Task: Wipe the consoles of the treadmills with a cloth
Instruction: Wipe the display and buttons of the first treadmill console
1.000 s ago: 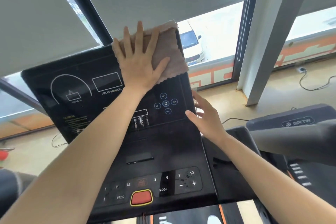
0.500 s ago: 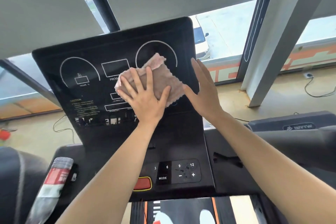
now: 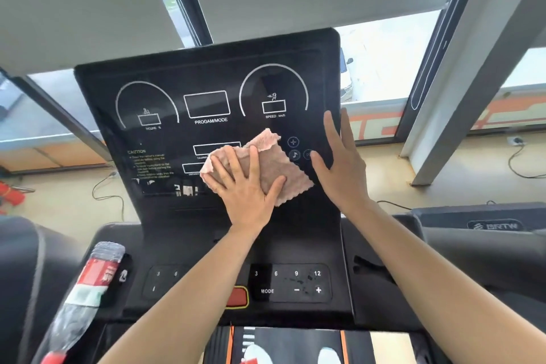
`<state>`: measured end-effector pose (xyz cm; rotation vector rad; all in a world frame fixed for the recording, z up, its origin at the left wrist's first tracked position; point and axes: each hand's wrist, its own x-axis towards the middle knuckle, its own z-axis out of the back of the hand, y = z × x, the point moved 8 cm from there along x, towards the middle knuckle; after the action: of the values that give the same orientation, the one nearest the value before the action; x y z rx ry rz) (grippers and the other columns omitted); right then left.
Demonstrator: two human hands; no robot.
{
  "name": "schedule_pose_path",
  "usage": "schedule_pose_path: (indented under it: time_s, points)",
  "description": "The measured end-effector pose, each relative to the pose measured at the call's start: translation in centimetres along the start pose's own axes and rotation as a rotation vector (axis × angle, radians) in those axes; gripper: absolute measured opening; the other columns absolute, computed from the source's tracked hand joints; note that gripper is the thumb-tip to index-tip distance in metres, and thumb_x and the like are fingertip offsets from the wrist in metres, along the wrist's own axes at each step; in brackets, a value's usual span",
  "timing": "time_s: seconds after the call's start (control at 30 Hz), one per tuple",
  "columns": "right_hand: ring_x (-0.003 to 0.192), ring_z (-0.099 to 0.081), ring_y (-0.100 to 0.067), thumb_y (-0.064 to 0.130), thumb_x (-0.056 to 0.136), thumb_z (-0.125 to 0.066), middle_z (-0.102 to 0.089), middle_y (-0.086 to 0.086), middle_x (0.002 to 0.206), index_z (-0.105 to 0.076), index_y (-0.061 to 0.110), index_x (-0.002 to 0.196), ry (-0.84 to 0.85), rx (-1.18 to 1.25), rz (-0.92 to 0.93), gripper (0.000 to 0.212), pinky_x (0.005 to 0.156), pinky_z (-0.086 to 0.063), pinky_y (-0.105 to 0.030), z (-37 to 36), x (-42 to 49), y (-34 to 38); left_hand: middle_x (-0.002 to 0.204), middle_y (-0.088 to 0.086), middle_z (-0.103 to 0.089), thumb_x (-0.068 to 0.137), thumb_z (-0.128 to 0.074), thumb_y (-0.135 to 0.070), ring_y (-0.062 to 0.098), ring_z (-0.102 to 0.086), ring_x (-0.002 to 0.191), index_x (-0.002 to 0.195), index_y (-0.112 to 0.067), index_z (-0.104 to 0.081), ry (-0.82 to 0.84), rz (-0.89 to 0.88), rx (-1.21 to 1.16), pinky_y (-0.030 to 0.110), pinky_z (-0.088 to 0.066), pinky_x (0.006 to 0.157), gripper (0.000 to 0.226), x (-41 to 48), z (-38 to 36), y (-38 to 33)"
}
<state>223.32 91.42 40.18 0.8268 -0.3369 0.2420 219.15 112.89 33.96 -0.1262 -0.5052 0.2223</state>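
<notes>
"PROGAM/MODE", "SPEED km/h" on console [image 3: 206, 68]

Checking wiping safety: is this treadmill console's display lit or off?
Off, it seems: the console has dark readout windows with no digits lit. Only printed white outlines and labels show.

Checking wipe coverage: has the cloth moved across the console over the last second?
Yes. The cloth has travelled down the console, from its top right corner to below the SPEED dial, pressed flat by the left hand.
</notes>
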Motion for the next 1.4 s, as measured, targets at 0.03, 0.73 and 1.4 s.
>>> schedule_pose_path:
  time_s: [0.03,0.73,1.4]
  points:
    - [0.152,-0.031,-0.025,0.035,0.101,-0.057,0.009,0.015,0.17,-0.003,0.048,0.159,-0.002,-0.001,-0.002,0.08,0.107,-0.05,-0.053,0.0,0.0,0.0,0.172,0.023,-0.001,0.093,-0.028,-0.083,0.055,0.005,0.155,0.162,-0.037,0.008,-0.01,-0.019,0.002,0.08,-0.001,0.117,0.091,0.7,0.5,0.2]
    - [0.146,-0.024,-0.036,0.032,0.088,-0.07,-0.023,-0.012,0.16,-0.038,0.023,0.151,-0.168,-0.165,0.022,0.071,0.12,-0.027,-0.056,1.4,1.7,5.9,0.172,0.02,0.003,0.097,-0.03,-0.08,0.049,0.004,0.157,0.162,-0.037,0.008,-0.169,-0.09,0.104,0.076,-0.002,0.12,0.087,15.7,11.0,1.3]
    - [0.149,-0.029,-0.039,0.055,0.096,-0.049,-0.032,-0.008,0.164,-0.037,0.027,0.154,-0.098,-0.613,0.726,0.065,0.123,-0.009,-0.062,-3.6,11.4,17.6,0.17,0.016,0.022,0.098,-0.017,-0.079,0.047,0.009,0.158,0.164,-0.029,0.011,-0.049,0.212,-0.082,0.075,-0.004,0.12,0.087,-0.1,0.4,6.4]
